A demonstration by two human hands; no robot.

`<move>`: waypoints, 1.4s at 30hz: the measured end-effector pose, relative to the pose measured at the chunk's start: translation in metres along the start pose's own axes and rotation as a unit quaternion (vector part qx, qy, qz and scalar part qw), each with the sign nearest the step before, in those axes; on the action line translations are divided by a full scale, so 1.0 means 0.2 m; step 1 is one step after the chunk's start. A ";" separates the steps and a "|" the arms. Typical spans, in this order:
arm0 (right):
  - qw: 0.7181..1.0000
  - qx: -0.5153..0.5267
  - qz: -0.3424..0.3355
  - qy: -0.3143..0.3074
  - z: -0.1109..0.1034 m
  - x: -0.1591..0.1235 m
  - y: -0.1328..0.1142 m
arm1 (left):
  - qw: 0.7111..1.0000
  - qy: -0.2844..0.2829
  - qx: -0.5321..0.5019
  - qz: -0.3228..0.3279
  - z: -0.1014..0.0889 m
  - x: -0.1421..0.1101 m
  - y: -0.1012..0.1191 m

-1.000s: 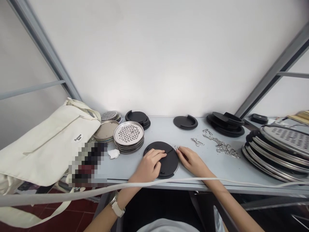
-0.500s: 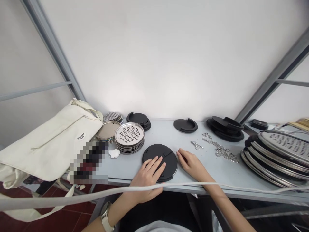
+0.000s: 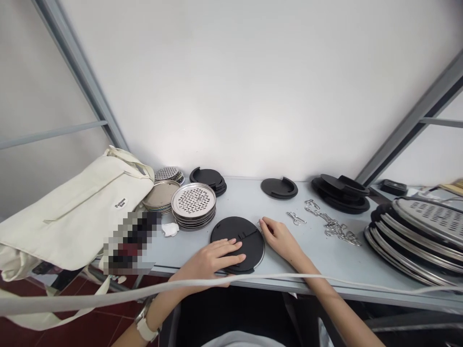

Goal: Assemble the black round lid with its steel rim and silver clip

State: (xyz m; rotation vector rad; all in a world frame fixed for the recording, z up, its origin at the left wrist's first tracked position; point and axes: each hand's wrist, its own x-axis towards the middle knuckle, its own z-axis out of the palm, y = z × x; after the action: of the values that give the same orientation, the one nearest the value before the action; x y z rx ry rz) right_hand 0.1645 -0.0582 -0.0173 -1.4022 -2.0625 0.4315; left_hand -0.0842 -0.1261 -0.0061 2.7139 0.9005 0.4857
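A round black disc [image 3: 241, 233] with a metal rim lies flat near the front edge of the grey table [image 3: 318, 253]. My left hand [image 3: 210, 260] rests flat on the disc's near left part, fingers stretched out. My right hand [image 3: 278, 237] sits at the disc's right edge, fingertips pinched on a small metal clip at the rim. A pile of metal clips [image 3: 331, 222] lies to the right of that hand.
Stacks of perforated metal discs [image 3: 193, 205] and a cream tote bag [image 3: 72, 212] sit to the left. Black discs [image 3: 279, 187] and a black stack [image 3: 340, 192] stand at the back. Large metal trays [image 3: 419, 231] fill the right. A white cord [image 3: 144, 291] crosses the front.
My left hand has slid from the disc's middle down to its near left edge and flattened. The disc has turned slightly. My right hand has stayed at the rim.
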 end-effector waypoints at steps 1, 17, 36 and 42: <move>1.000 -0.003 -0.001 -0.005 0.00 0.00 0.00 | 1.000 0.005 -0.023 -0.004 -0.01 -0.01 -0.01; 1.000 -0.023 -0.001 -0.015 0.02 -0.08 0.02 | 0.998 0.005 0.059 -0.003 0.02 -0.01 0.01; 0.999 0.003 -0.019 0.050 -0.02 -0.07 0.01 | 0.998 0.014 -0.059 0.018 -0.02 -0.02 0.02; 0.999 -0.004 -0.041 -0.009 -0.01 -0.07 -0.02 | 0.997 0.018 -0.070 0.010 -0.01 -0.02 0.02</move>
State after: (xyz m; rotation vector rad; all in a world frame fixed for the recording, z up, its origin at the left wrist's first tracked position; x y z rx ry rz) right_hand 0.1667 -0.0731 -0.0190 -1.3177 -2.1288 0.4032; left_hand -0.0860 -0.1310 -0.0047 2.5967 0.8162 0.5820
